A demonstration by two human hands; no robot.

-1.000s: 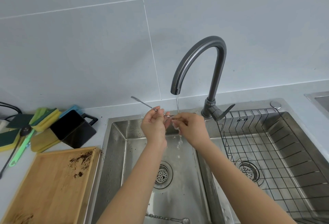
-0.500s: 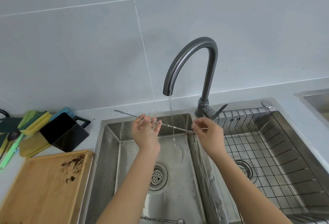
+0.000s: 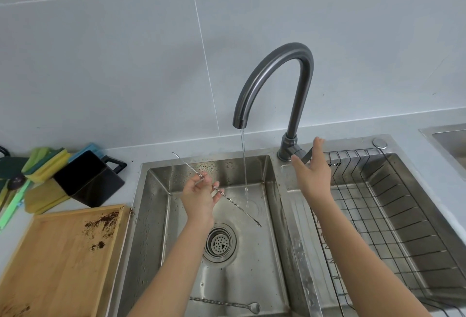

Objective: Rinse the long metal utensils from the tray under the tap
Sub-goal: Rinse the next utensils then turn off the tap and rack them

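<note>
Tray: one wooden tray (image 3: 58,261) at near left, brown crumbs on it.
Left hand: the left hand (image 3: 199,197) pinches one twisted metal stirrer (image 3: 228,198) over the left basin; its long axis runs far-left to near-right.
Second stirrer: one spoon-ended stirrer (image 3: 227,304) lies along the basin's near edge, bowl pointing right.
Tap: one tap (image 3: 274,82), thin stream running.
Right hand: the right hand (image 3: 314,174), fingers spread and grasping nothing, touches the tap lever (image 3: 302,156).
</note>
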